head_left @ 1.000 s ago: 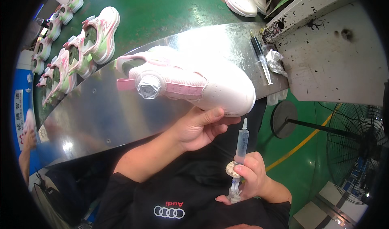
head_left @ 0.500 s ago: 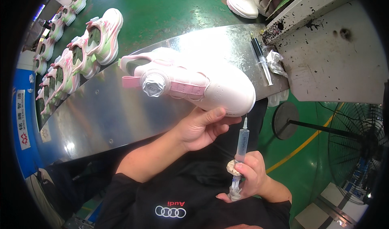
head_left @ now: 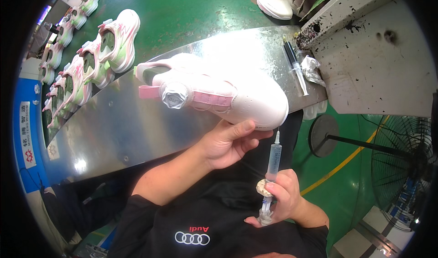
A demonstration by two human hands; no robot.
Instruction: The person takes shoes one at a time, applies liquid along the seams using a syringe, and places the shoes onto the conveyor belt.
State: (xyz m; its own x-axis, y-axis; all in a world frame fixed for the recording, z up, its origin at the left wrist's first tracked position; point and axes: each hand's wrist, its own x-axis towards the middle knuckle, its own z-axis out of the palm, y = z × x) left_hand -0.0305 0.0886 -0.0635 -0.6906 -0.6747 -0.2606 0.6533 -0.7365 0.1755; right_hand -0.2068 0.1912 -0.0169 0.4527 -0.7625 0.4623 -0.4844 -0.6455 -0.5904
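A white and pink sneaker (head_left: 214,93) with a round white dial on its upper is held above the metal table, its toe pointing right. My left hand (head_left: 232,144) grips it by the near edge of the sole, thumb on the side and fingers beneath. In my right hand (head_left: 285,192) is a clear syringe (head_left: 274,162) pointing up, with a whitish lump around its flange. The thumb rests at the plunger end. Its thin needle tip meets or nearly meets the sole edge at the toe; I cannot tell which.
The curved metal table (head_left: 137,125) spans the middle. A dark-filled syringe (head_left: 295,68) and a crumpled white wad (head_left: 311,70) lie at its right end, beside a paint-spotted panel (head_left: 378,57). Several sneakers (head_left: 118,41) line the left. A black fan (head_left: 401,157) stands at right.
Hardly anything differs. The whole view has shifted very slightly; the sneaker and the syringe keep the same place relative to each other, with both hands holding as before.
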